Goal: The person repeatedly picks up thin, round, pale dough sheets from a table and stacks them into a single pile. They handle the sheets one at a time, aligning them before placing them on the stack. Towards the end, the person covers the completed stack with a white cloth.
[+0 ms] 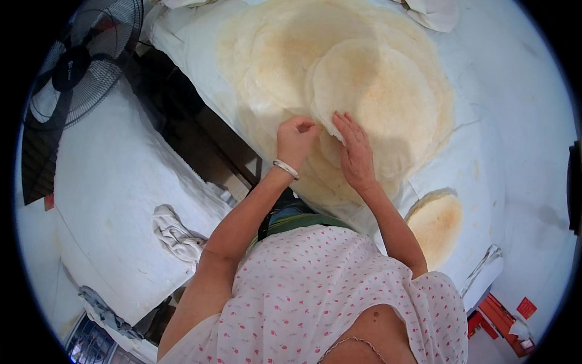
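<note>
Large, thin, pale round flatbreads (400, 86) lie overlapping in a wide pile on a white cloth-covered table. My left hand (298, 136), with a bracelet at the wrist, is at the near left edge of the top one, its fingertips pinched together; whether they hold a bit of the edge cannot be told. Beside it, my right hand (354, 152) rests with fingers extended and nearly together on the near edge of that top round. A separate small stack of browned flatbreads (436, 227) lies on the cloth to the right of my right forearm.
A black-framed fan (72, 68) stands at the upper left. A second white-covered table (109, 204) on the left bears a crumpled cloth (175, 232). Between the two tables runs a dark gap. Bunched white cloth (432, 13) lies at the far edge, and folded material (484, 268) at the lower right.
</note>
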{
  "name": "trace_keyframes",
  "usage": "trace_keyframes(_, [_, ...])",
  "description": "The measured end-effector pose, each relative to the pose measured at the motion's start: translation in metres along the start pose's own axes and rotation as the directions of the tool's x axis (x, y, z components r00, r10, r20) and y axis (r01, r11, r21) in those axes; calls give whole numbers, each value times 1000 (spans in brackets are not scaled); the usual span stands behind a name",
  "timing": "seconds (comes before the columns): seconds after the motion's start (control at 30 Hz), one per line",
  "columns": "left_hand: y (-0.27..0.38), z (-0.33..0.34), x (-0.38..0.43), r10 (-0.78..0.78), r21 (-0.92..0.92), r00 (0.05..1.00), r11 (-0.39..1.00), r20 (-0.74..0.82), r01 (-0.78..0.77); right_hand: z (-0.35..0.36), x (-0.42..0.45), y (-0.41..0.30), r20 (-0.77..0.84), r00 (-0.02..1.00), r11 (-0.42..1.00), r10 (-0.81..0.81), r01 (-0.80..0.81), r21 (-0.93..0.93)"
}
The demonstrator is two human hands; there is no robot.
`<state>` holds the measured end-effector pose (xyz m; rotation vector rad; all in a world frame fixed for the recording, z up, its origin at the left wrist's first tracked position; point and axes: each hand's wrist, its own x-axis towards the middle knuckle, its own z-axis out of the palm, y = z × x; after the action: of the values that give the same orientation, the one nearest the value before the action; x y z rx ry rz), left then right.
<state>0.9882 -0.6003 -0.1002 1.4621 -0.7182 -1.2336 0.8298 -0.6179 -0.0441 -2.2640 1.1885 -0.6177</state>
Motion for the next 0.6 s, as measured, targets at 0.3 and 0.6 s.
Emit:
trace_keyframes(0.3, [62, 25, -8, -221, -378, 967, 890, 130, 254, -4, -4, 1, -103, 944, 874, 314, -245, 419])
trace_keyframes(0.6, [50, 22, -10, -251, -515, 953, 802, 170, 303, 3, 10, -3, -147, 982, 982, 118, -93, 166])
